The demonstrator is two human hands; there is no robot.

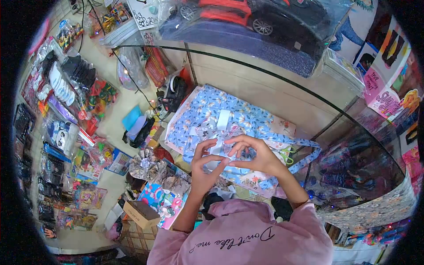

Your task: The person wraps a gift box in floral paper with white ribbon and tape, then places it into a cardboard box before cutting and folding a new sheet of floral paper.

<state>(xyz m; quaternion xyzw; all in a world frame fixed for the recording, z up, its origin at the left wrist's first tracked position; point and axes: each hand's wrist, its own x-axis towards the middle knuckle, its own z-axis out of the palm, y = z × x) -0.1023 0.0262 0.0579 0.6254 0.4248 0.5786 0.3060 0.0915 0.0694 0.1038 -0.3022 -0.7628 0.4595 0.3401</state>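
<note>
Both hands hover over a blue floral piece [247, 115] with a strap-like band curving out at its right. My left hand [206, 167] has its thumb and index finger curved apart, the thumb tip near the right thumb. Facing it, my right hand [254, 155] also has curved fingers with a gap between thumb and index finger. I see nothing clearly held in either hand. Under the fingers lie a patterned bunched part and a white strip [223, 119]. Green-handled scissors [288, 155] lie just right of my right hand.
A glass edge [265, 73] curves across behind the work, below a packaged toy car [229, 13]. Bagged goods [62, 88] cover the left side. An open cardboard box [140, 213] and a colourful patterned item [152, 196] lie at lower left.
</note>
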